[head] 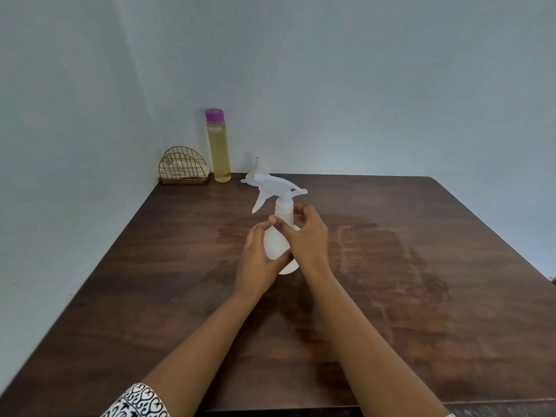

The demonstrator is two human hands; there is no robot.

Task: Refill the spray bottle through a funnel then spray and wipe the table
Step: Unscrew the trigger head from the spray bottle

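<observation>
Pale blue-grey walls meet in a corner. The dark wood table [391, 296] carries streaky smears right of centre; wet or dried, cannot tell.

The spray bottle [278, 236] stands upright mid-table, trigger head on, nozzle pointing left. The left hand [258, 254] grips the round lower body, fingers wrapped round it and thumb up on the front. The right hand [310, 236] curls round the neck just under the collar, fingertips bunched there.

Probably the opening step: the head gets unscrewed before the refill. The next move calls for a twist at the collar while the left hand holds the body steady, then lifting the head and its tube clear.

The funnel [256, 165] sits upside down, spout up, just behind the spray head. A tall bottle [218, 152] of yellowish liquid with a purple cap stands at the back by the wall. A gold wire holder [183, 168] beside it holds something pale, probably cloth.
</observation>
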